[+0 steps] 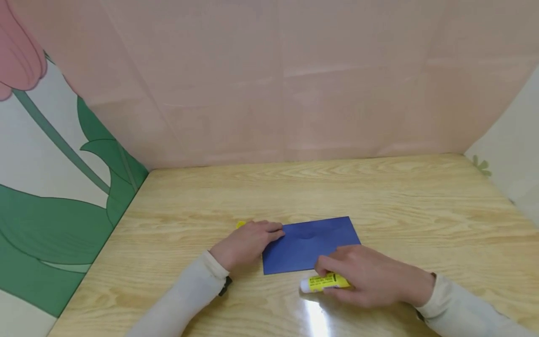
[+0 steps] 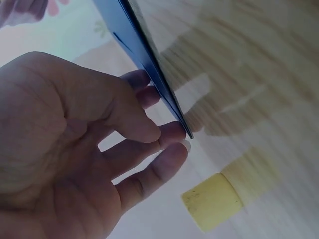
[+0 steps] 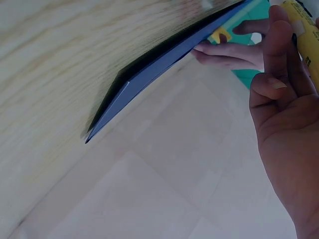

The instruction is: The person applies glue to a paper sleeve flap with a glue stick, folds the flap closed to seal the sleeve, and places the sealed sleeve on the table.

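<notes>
A flat blue paper rectangle [image 1: 311, 243], with layered edges in the right wrist view, lies on the wooden table. My left hand [image 1: 252, 241] rests on its left end, fingers stretched over the paper; in the left wrist view the thumb of that hand [image 2: 75, 124] stands clear of the sheet. Just below the paper's near right edge, my right hand [image 1: 370, 276] grips a yellow glue stick [image 1: 324, 282], its white end pointing left. Part of the glue stick [image 3: 305, 42] shows at the right wrist view's edge. A yellow cap [image 2: 212, 201] sits beside the left fingers.
The wooden table [image 1: 400, 196] runs back to a pinkish covered wall [image 1: 278, 93]. On the left stands a panel with a painted flower and green leaves [image 1: 50, 234]. A pale wall [image 1: 513, 140] bounds the right side.
</notes>
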`<state>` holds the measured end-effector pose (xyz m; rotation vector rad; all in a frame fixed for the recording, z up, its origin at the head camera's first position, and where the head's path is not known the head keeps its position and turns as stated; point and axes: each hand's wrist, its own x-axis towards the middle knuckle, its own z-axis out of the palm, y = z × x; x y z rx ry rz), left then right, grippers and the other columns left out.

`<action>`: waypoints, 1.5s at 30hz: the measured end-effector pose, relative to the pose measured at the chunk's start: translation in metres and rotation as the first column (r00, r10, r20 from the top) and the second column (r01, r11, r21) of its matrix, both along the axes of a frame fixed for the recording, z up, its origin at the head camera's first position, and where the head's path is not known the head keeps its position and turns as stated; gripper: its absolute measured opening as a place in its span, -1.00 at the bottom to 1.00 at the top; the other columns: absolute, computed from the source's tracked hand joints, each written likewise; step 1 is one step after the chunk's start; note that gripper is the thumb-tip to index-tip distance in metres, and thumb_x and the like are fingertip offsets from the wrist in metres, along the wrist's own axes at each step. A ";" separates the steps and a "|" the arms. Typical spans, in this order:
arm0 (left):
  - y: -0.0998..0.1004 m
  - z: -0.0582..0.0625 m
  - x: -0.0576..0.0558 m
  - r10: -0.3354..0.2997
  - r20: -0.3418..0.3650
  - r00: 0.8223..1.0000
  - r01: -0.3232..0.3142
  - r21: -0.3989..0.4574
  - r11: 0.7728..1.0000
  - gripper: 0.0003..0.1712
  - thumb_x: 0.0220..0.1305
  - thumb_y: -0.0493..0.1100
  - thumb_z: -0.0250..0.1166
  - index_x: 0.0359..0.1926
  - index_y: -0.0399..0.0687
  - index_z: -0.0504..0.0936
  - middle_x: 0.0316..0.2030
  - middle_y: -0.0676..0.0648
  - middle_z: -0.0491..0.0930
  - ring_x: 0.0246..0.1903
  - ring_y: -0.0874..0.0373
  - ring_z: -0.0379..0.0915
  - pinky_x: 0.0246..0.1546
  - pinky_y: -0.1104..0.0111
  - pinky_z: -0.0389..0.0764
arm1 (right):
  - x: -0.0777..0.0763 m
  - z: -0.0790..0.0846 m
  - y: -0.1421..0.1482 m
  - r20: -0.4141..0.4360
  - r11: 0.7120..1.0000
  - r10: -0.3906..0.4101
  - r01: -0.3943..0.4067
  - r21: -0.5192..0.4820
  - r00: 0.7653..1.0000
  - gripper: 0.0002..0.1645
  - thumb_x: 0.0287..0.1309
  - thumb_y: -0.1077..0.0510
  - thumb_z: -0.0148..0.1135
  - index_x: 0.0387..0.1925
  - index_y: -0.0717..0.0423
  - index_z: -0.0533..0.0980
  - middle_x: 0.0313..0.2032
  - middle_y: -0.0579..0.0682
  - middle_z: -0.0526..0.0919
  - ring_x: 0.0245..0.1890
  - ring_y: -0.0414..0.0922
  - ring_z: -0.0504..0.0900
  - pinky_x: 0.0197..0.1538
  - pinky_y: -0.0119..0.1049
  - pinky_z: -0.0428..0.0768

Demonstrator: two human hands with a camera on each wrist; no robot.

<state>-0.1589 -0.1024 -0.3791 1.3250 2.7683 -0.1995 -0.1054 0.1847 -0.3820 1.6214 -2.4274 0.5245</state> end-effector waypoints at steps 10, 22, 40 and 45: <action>0.012 0.002 0.002 0.069 0.072 0.995 -0.065 -0.050 0.997 -0.43 0.35 -0.30 0.21 0.37 -0.08 0.44 0.39 0.01 0.38 0.30 0.10 0.37 0.25 0.21 0.50 | 0.000 0.000 0.001 0.005 1.000 0.008 -0.008 -0.008 1.000 -0.73 0.19 -0.08 0.35 -0.20 -0.25 0.40 -0.51 -0.44 0.27 -0.47 -0.50 0.25 -0.38 -0.64 0.20; 0.022 0.004 0.000 0.062 0.077 0.995 -0.056 -0.074 0.996 -0.35 0.36 -0.32 0.17 0.44 0.08 0.36 0.41 0.04 0.33 0.35 0.10 0.31 0.22 0.16 0.53 | 0.001 0.003 -0.002 0.022 1.000 0.017 -0.017 0.000 1.000 -0.75 0.23 -0.10 0.31 -0.19 -0.25 0.40 -0.48 -0.44 0.32 -0.46 -0.50 0.28 -0.38 -0.64 0.22; 0.043 -0.001 0.013 0.093 0.032 0.995 -0.087 -0.150 0.985 -0.22 0.34 -0.04 0.27 0.52 0.26 0.19 0.47 0.00 0.20 0.42 0.02 0.18 0.24 0.09 0.52 | 0.000 0.004 -0.001 0.045 1.000 0.029 -0.029 0.005 0.999 -0.76 0.25 -0.09 0.30 -0.21 -0.24 0.39 -0.49 -0.44 0.30 -0.48 -0.51 0.27 -0.40 -0.66 0.20; 0.054 -0.003 0.015 0.165 0.062 0.984 -0.153 -0.166 0.974 -0.25 0.41 0.00 0.14 0.55 0.13 0.13 0.50 -0.05 0.14 0.44 0.01 0.13 0.32 0.11 0.44 | 0.000 0.002 0.000 0.033 1.000 0.028 -0.028 -0.006 0.999 -0.76 0.23 -0.10 0.32 -0.19 -0.25 0.41 -0.46 -0.44 0.36 -0.45 -0.51 0.31 -0.38 -0.66 0.24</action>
